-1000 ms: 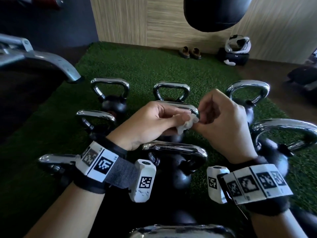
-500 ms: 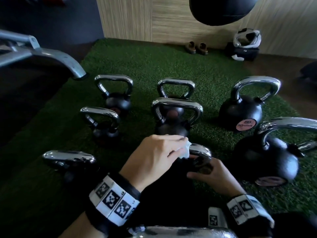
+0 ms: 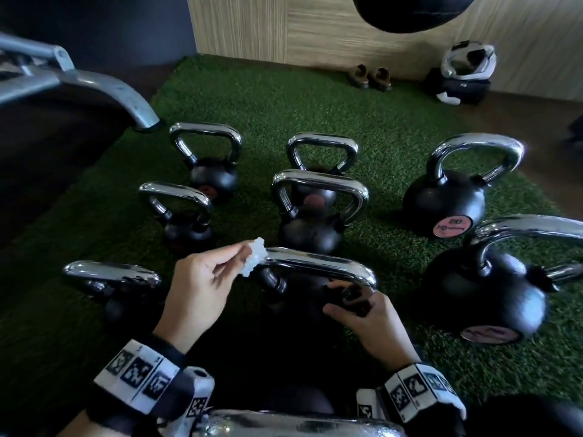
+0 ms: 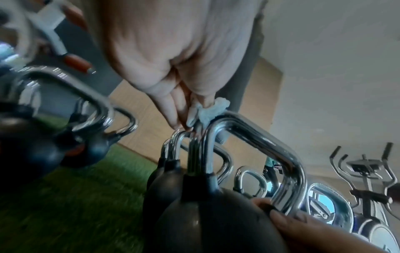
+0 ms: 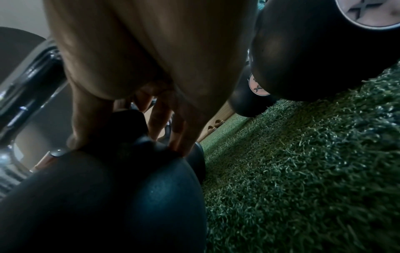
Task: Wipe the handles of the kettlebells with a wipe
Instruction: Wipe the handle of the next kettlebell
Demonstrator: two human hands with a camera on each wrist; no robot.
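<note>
Left hand [image 3: 202, 285]: fingers pinch wipe [image 3: 254, 258] against near kettlebell's handle [image 3: 315, 268], left end.
Right hand [image 3: 375, 323]: fingers clasp handle's right base.

Dim across the head view, brightest toward 12 o'clock on the wall [image 3: 315, 29]. Sharp glints along chrome handles [image 3: 318, 266]; deep shadow at 6 o'clock, black at 9 o'clock. Bent, stretched lines near the edges, slight smear at 3 o'clock on the right kettlebell [image 3: 485, 298]. Left wrist view streaked with motion blur, worst at 9 o'clock; pale wall [image 4: 335, 59] lit evenly, wipe [image 4: 207, 111] soft. Right wrist view darkest: hand [image 5: 151, 51] a blurred brown mass at 12 o'clock, turf [image 5: 303, 171] crisper toward 4 o'clock, faint sheen on the near kettlebell [image 5: 129, 196].
</note>
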